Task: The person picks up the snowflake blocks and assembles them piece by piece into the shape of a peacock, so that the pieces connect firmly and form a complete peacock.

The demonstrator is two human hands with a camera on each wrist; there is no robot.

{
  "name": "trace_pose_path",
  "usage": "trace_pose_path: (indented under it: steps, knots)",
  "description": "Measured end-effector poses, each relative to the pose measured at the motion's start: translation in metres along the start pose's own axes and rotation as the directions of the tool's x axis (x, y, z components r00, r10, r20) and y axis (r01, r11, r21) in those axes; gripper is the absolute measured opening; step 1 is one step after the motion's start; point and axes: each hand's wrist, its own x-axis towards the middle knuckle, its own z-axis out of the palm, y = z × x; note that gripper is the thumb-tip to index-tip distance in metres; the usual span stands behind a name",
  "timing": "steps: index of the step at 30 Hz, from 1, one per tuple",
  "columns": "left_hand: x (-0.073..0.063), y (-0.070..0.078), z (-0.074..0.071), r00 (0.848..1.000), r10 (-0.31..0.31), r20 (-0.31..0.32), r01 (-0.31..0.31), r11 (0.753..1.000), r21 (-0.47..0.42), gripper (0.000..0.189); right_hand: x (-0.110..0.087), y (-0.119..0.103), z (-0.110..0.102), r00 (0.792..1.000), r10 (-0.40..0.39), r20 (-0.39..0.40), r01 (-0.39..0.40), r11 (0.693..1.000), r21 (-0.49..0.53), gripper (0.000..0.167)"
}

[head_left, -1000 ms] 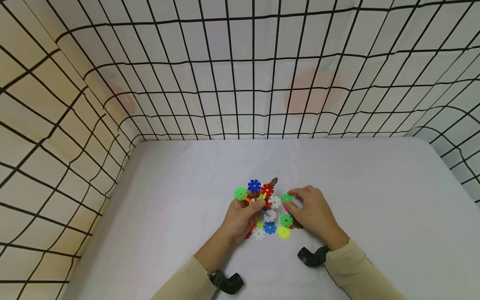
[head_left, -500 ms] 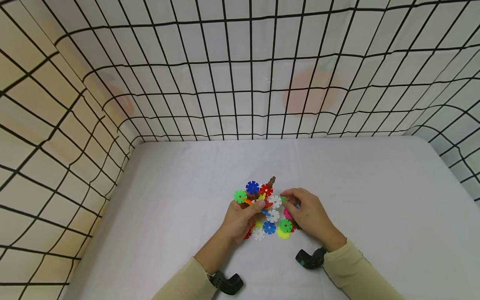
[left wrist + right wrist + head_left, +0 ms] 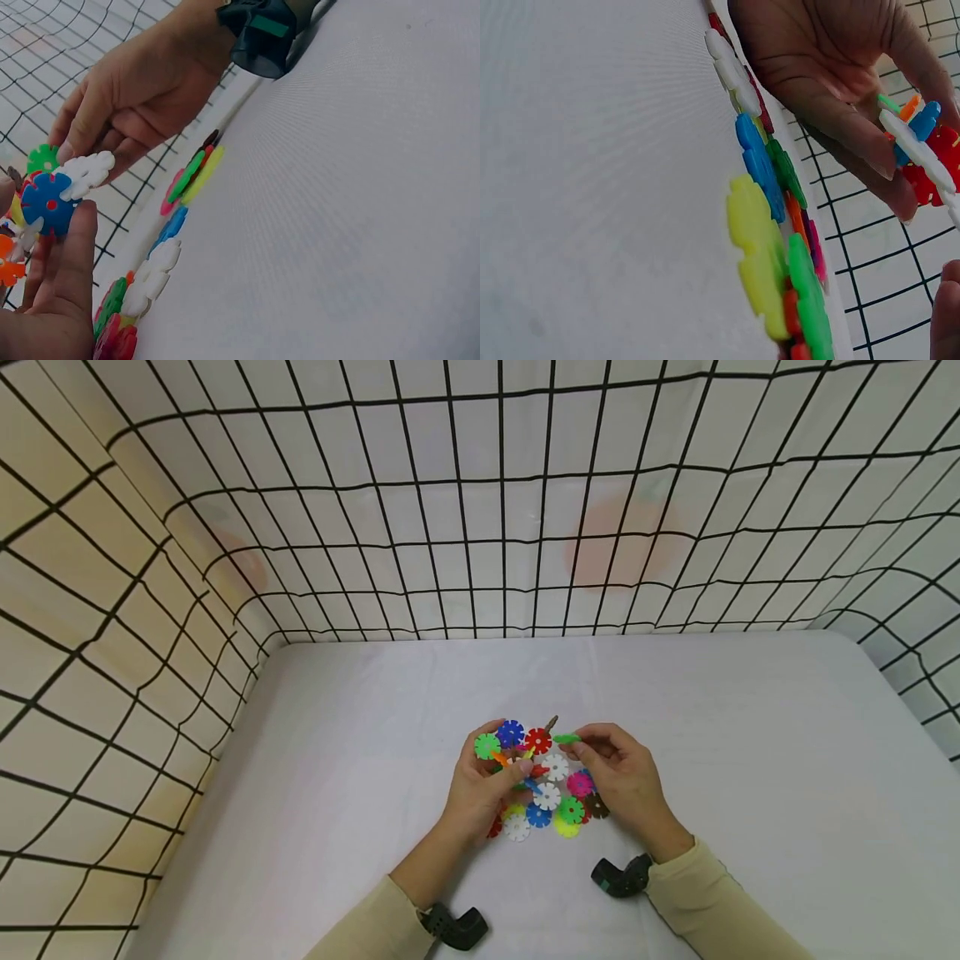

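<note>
My left hand (image 3: pixel 474 793) holds a joined cluster of notched plastic snowflake discs up off the table, thumb across the front. A dark blue disc (image 3: pixel 511 733), a red disc (image 3: pixel 537 741) and a white disc (image 3: pixel 555 767) show in it, with a brown piece (image 3: pixel 552 722) at the far end. Between thumb and fingers, my right hand (image 3: pixel 633 781) pinches a green snowflake disc (image 3: pixel 566 738), turned edge-on beside the red one. In the left wrist view, a blue disc (image 3: pixel 51 204) faces the camera above my left fingers, and the green disc (image 3: pixel 43 158) is partly hidden.
Several loose discs lie on the white tabletop under the hands: a blue disc (image 3: pixel 538 815), a pink disc (image 3: pixel 581 784), a brown disc (image 3: pixel 597 806) and a yellow disc (image 3: pixel 756 255) among them. Black wire mesh (image 3: pixel 506 539) stands behind and beside the table.
My right hand has lifted the green disc from the loose pieces and brought it up to the cluster's far right side. The pink and brown discs are now uncovered. The left hand has tilted slightly.
</note>
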Motion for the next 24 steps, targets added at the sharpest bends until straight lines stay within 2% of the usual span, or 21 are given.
trace_pose_path:
  steps: [4, 10, 13, 18, 21, 24]
  knots:
    - [-0.0003, -0.0012, -0.0010, 1.000, -0.016, 0.025, 0.018, 0.999, -0.044, 0.055, -0.0004, 0.0012, 0.0002, 1.000, -0.031, 0.006, 0.031, 0.998, -0.048, 0.016]
    - [-0.0001, -0.0017, 0.0002, 0.999, -0.031, 0.035, 0.032, 0.999, -0.036, 0.040, 0.0002, 0.0044, -0.0003, 0.991, -0.135, 0.015, 0.136, 0.987, -0.085, 0.016]
    - [0.0004, -0.0022, 0.0003, 0.999, -0.026, 0.022, 0.026, 1.000, -0.013, 0.030, 0.0011, 0.0054, -0.0006, 0.977, -0.213, 0.014, 0.213, 0.971, -0.105, 0.020]
    - [0.0007, -0.0022, 0.0001, 0.999, -0.041, 0.004, 0.041, 0.999, 0.019, 0.013, 0.0029, 0.0068, 0.0007, 0.934, -0.357, -0.007, 0.352, 0.926, -0.134, 0.027]
    - [0.0012, -0.0028, 0.0002, 0.998, -0.055, 0.002, 0.055, 0.998, 0.041, 0.013, 0.0033, 0.0076, 0.0018, 0.918, -0.396, -0.021, 0.388, 0.910, -0.148, 0.028]
    - [0.0014, -0.0039, 0.0002, 0.999, -0.053, -0.002, 0.053, 0.996, 0.073, 0.013, 0.0029, 0.0082, 0.0026, 0.919, -0.394, -0.025, 0.386, 0.909, -0.155, 0.028]
